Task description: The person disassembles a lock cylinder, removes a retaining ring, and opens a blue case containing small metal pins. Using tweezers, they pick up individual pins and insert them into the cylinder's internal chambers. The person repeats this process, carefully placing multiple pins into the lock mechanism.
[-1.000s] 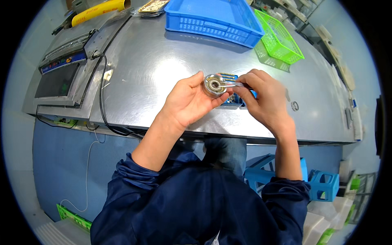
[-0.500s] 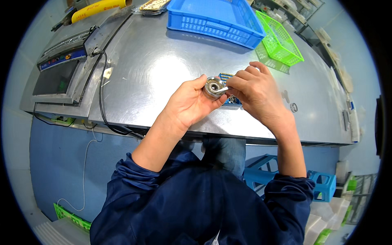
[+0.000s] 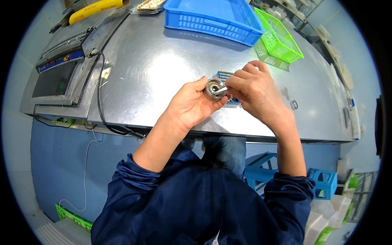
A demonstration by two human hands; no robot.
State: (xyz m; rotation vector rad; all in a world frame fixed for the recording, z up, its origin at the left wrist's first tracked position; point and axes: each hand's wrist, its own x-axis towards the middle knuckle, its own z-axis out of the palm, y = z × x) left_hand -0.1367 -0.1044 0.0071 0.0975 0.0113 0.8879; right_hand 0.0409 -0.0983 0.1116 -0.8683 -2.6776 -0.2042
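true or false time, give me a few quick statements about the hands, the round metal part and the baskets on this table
1. The left hand holds a round metal part. True.
2. The right hand rests flat on the table. False: it is raised, pinching a thin metal piece at the part.
3. The blue basket sits at the table's far side. True.
4. The green basket lies left of the blue one. False: it lies to its right.

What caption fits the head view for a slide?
Left hand holds a round metal part over a steel table while right hand pokes it with a thin tool.
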